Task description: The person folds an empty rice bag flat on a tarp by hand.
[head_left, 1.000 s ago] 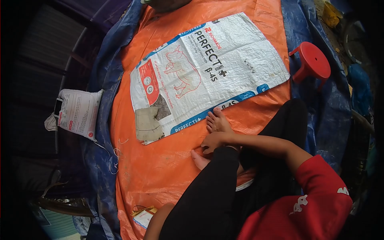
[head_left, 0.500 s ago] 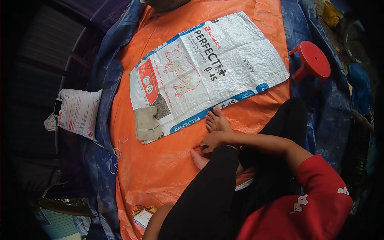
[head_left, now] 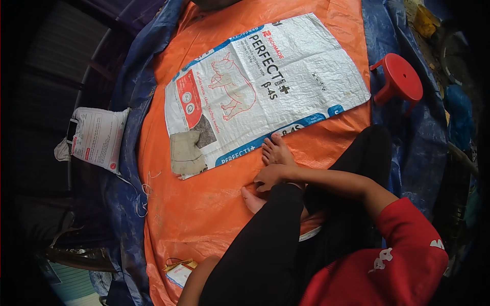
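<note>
My right hand rests low over my crossed feet, its back turned up and its fingers loosely bent and a little apart. I see nothing held in it. Just beyond it is my bare foot, toes touching the lower edge of a white feed sack. The sack lies flat, printed with "PERFECT" and a red pig outline. On its lower left corner sits a folded beige cloth-like piece. Part of my left arm shows at the bottom; the left hand is out of sight.
An orange tarp covers the ground, with blue tarp along its sides. A red plastic stool stands at right. At left lies a stuffed white bag with a phone-like dark object. A small packet lies near my left arm.
The view has shifted very slightly. My right hand stays in the same place over my feet, and the sack and other things have not moved.
</note>
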A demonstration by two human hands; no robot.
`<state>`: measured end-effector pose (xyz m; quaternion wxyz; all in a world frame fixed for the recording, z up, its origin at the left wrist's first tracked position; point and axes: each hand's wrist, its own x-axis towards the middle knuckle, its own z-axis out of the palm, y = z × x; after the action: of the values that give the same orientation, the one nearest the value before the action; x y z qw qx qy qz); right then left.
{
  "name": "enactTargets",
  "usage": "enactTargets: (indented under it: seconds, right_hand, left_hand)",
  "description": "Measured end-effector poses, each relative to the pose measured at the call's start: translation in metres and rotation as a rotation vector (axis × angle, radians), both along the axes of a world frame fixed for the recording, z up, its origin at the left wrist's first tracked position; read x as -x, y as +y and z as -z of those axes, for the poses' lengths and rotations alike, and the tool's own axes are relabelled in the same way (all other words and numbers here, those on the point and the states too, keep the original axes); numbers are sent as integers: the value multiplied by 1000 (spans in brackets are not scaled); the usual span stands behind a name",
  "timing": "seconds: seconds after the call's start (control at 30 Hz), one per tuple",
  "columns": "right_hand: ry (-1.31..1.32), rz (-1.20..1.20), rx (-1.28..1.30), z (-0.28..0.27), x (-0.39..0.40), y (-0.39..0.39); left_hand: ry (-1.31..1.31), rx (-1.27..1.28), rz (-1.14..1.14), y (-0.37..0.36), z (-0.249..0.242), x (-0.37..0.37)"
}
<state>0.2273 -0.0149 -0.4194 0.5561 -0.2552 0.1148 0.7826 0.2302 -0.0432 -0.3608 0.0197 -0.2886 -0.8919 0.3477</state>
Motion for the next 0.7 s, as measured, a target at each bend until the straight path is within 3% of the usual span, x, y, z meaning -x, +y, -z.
enactTargets:
  seconds: [0.7]
  right_hand:
    - [-15, -16, -9, 1, 0, 0]
  left_hand:
    - [4, -68, 4, 0, 4, 10]
